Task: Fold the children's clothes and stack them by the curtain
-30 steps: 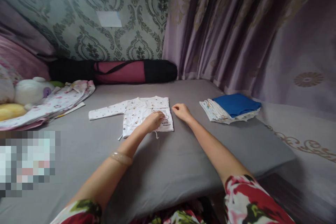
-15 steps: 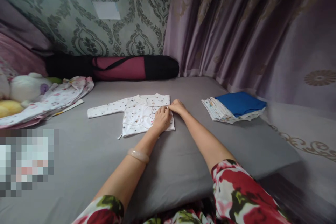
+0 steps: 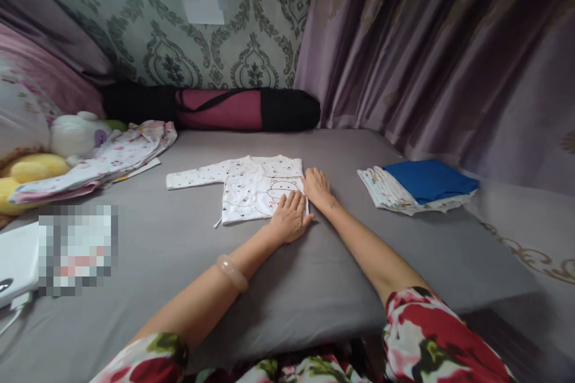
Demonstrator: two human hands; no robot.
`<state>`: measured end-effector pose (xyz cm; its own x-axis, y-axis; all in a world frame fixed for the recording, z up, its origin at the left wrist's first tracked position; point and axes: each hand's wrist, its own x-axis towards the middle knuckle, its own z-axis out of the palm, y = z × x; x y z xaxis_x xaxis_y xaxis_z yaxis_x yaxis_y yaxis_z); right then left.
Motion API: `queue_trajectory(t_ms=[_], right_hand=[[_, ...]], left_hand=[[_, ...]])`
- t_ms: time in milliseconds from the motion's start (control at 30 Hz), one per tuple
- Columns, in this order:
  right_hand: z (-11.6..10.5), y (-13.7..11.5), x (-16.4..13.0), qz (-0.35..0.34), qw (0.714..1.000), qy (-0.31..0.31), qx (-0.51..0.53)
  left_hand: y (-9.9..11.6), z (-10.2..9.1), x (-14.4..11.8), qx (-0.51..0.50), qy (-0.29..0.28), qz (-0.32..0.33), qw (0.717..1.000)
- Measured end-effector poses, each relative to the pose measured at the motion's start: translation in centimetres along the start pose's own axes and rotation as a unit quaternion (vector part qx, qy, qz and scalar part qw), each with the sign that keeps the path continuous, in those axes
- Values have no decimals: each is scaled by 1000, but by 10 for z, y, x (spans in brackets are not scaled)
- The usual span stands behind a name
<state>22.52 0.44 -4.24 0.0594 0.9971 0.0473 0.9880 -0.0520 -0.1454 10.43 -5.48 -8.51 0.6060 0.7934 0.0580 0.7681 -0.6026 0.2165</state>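
A small white baby shirt (image 3: pixel 242 194) with tiny prints and a cartoon animal face on its front lies on the grey sheet. One sleeve stretches out to the left; on the right no sleeve shows. My left hand (image 3: pixel 291 219) rests flat on the shirt's lower right part, fingers extended and thumb apart, covering some of the printed face. Along the right edge of the shirt lies my right hand (image 3: pixel 318 187), fingers laid down and touching the cloth or the sheet beside it. Neither hand grips the fabric.
A stack of folded clothes (image 3: pixel 390 191) with a blue piece (image 3: pixel 431 179) on top sits at right. To the left lie printed clothes (image 3: pixel 121 155), plush toys (image 3: pixel 76 134) and a white device with a cable (image 3: pixel 20 260). A long black-and-maroon bag (image 3: pixel 220 111) lines the wall.
My right hand has gone from a pinch at the shirt's right edge to lying flat there. My left hand has spread out flat on the shirt. The view has turned slightly left.
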Motion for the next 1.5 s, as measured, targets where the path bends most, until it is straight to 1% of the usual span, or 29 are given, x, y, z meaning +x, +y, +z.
queue_trajectory(t_ms=[67,133,167,233,267,300,333,367,433,467,500,533,600,667,700,733,800,900,1000,1067,1167,1233,1333,1400,1433,1500], right_hand=[[2,-3,-18,-65,997,34,-17],[3,-3,-38,-136,990,28,-10],[3,-1,-47,-166,986,17,-5],[2,3,-57,-210,978,-2,2],[1,4,-57,-221,975,-5,6],[0,3,-54,-226,974,-3,10],[-1,1,-47,-225,974,0,16],[-2,-2,-38,-219,975,3,24],[1,-12,-14,-194,980,6,35],[4,-17,-2,-179,983,3,38],[8,-22,10,-164,986,-1,38],[13,-26,21,-148,988,-8,37],[23,-29,37,-123,991,-35,30],[30,-29,46,-113,991,-68,23],[32,-28,49,-109,990,-82,21],[32,-28,52,-106,990,-91,22],[30,-34,56,-106,990,-91,33],[25,-60,62,-145,985,-76,60],[30,-101,67,-213,969,-86,85],[38,-128,70,-244,959,-100,102],[48,-157,74,-253,953,-113,123],[52,-168,77,-241,955,-117,131],[56,-174,78,-221,959,-121,128],[59,-174,77,-221,961,-112,124],[61,-174,76,-224,961,-105,123],[64,-175,74,-227,962,-93,118]], left_hand=[[6,-3,-24,-30,-6,41,999],[9,-14,-49,-73,-25,84,993],[8,-23,-61,-100,-46,104,988],[0,-46,-78,-166,-116,151,968],[-8,-59,-84,-203,-147,172,953],[-19,-72,-86,-242,-162,177,940],[-34,-83,-86,-277,-153,155,936],[-51,-92,-84,-304,-116,100,940],[-95,-103,-75,-314,-22,-44,948],[-119,-105,-71,-296,32,-121,947],[-143,-106,-68,-260,90,-202,940],[-168,-106,-66,-217,127,-273,929],[-212,-106,-68,-127,171,-385,898],[-248,-105,-76,-44,189,-457,868],[-262,-105,-81,-19,184,-485,855],[-273,-104,-85,-7,171,-505,846],[-289,-104,-88,-11,140,-526,839],[-299,-106,-81,-45,103,-532,839],[-301,-110,-69,-73,73,-548,830],[-300,-113,-65,-98,72,-559,821],[-299,-120,-67,-179,80,-556,808],[-296,-125,-68,-237,96,-548,796],[-292,-134,-67,-304,167,-541,766],[-289,-138,-65,-320,208,-538,752],[-287,-140,-64,-319,215,-534,753],[-285,-144,-62,-286,226,-517,775]])
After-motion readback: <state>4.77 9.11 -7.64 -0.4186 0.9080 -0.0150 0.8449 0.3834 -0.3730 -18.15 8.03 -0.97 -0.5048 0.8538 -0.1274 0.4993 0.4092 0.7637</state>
